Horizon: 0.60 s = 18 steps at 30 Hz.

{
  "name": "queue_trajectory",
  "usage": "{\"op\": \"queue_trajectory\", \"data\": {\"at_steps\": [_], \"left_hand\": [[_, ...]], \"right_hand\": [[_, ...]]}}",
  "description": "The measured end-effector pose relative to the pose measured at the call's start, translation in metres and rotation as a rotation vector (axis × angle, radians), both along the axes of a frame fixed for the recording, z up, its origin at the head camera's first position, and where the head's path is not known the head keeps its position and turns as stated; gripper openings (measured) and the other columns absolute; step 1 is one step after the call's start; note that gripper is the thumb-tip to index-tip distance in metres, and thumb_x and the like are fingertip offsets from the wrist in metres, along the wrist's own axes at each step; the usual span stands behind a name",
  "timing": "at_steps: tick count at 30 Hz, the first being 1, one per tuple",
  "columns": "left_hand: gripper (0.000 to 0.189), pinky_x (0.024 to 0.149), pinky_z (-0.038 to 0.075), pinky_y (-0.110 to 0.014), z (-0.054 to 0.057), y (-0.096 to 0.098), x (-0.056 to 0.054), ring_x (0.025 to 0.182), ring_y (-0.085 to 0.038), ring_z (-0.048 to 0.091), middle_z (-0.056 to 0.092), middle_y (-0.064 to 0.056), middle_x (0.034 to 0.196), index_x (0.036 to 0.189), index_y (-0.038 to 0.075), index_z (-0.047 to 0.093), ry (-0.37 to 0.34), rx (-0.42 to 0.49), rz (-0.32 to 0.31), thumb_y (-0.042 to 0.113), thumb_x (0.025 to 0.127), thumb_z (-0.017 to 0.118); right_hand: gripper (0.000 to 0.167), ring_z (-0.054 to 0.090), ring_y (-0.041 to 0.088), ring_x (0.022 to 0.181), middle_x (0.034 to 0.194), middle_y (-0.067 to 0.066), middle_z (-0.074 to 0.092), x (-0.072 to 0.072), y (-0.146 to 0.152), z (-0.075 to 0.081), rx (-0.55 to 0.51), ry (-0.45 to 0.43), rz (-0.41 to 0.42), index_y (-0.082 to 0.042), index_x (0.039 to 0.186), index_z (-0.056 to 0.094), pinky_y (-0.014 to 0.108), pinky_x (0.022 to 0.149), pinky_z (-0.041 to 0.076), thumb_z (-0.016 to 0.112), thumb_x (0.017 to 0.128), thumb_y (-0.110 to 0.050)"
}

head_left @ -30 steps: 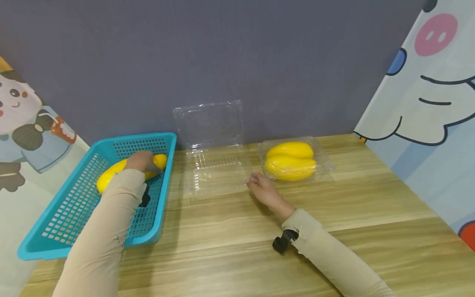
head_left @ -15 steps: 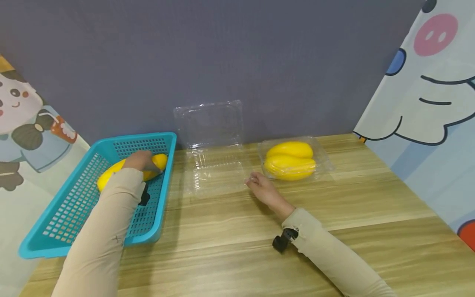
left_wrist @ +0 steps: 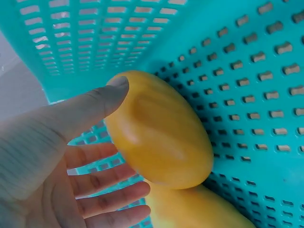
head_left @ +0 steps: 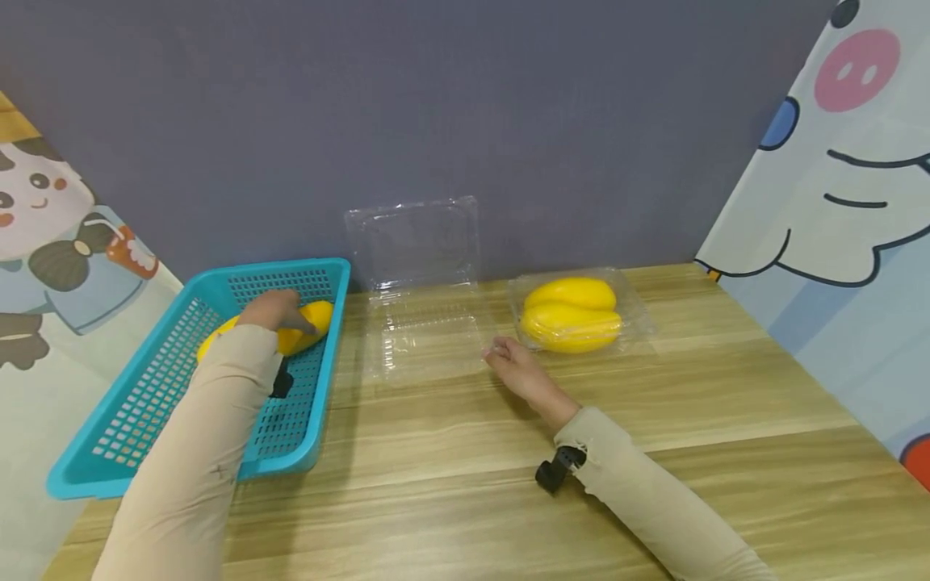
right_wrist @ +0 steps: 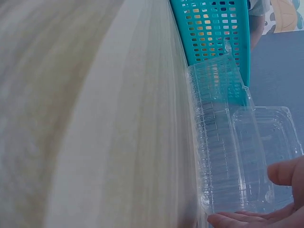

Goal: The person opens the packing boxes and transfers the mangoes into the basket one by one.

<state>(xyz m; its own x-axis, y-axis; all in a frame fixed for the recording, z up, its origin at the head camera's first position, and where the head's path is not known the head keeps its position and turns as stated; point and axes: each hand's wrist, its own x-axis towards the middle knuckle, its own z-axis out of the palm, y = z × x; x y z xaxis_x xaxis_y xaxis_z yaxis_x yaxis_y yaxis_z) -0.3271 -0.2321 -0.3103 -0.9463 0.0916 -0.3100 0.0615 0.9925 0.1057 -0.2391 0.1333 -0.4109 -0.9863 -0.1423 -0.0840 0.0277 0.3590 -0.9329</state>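
Observation:
My left hand (head_left: 272, 311) is down in the turquoise basket (head_left: 338, 339), gripping a yellow mango (head_left: 314, 323). In the left wrist view the thumb lies on one end of the upper mango (left_wrist: 161, 133), and the fingers reach along its other side. A second mango (left_wrist: 194, 209) lies beneath it. My right hand (head_left: 519, 371) rests at the near right corner of an open clear plastic clamshell box (head_left: 429, 343), whose lid (head_left: 414, 242) stands up against the back panel. In the right wrist view its fingers (right_wrist: 247, 218) lie straight along the box's side, the thumb apart.
To the right stands another clear clamshell box (head_left: 635, 311) with two yellow mangoes (head_left: 570, 315) inside. A grey panel (head_left: 545, 145) rises behind the wooden table (head_left: 436, 484). Cartoon-printed sheets hang at both sides.
The view has shifted a little. In the basket, my left hand and the mango have moved slightly, with more of the mango's right end showing. My right hand stays at the box corner.

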Motion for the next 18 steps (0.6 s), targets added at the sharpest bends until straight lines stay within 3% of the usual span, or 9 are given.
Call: {"op": "queue_trajectory", "data": {"at_steps": [4, 9, 18], "left_hand": [[0.077, 0.095, 0.04, -0.059, 0.005, 0.003, 0.001, 0.118, -0.052, 0.041, 0.038, -0.038, 0.133, 0.132, -0.017, 0.036, 0.016, 0.012, -0.008, 0.033, 0.083, 0.068], [0.081, 0.098, 0.036, -0.061, 0.011, 0.003, 0.005, 0.122, -0.054, 0.035, 0.033, -0.037, 0.137, 0.135, -0.016, 0.032, 0.023, 0.005, -0.003, 0.035, 0.083, 0.068], [0.083, 0.1, 0.033, -0.062, 0.017, 0.003, 0.007, 0.124, -0.055, 0.032, 0.029, -0.038, 0.139, 0.137, -0.017, 0.027, 0.022, 0.01, 0.016, 0.033, 0.084, 0.066]], "right_hand": [[0.054, 0.041, 0.038, 0.128, 0.137, 0.028, 0.042, 0.001, 0.0, 0.001, -0.037, 0.014, -0.005, 0.009, 0.141, 0.03, 0.047, 0.105, 0.036, 0.048, 0.098, -0.019], [0.057, 0.032, 0.04, 0.134, 0.144, 0.031, 0.031, 0.001, 0.0, 0.002, -0.08, 0.039, -0.009, 0.012, 0.141, 0.024, 0.047, 0.109, 0.03, 0.048, 0.098, -0.016], [0.062, 0.024, 0.037, 0.139, 0.151, 0.026, 0.02, 0.003, 0.0, 0.005, -0.072, 0.031, 0.014, 0.008, 0.146, 0.016, 0.046, 0.112, 0.024, 0.046, 0.099, -0.02]]}}
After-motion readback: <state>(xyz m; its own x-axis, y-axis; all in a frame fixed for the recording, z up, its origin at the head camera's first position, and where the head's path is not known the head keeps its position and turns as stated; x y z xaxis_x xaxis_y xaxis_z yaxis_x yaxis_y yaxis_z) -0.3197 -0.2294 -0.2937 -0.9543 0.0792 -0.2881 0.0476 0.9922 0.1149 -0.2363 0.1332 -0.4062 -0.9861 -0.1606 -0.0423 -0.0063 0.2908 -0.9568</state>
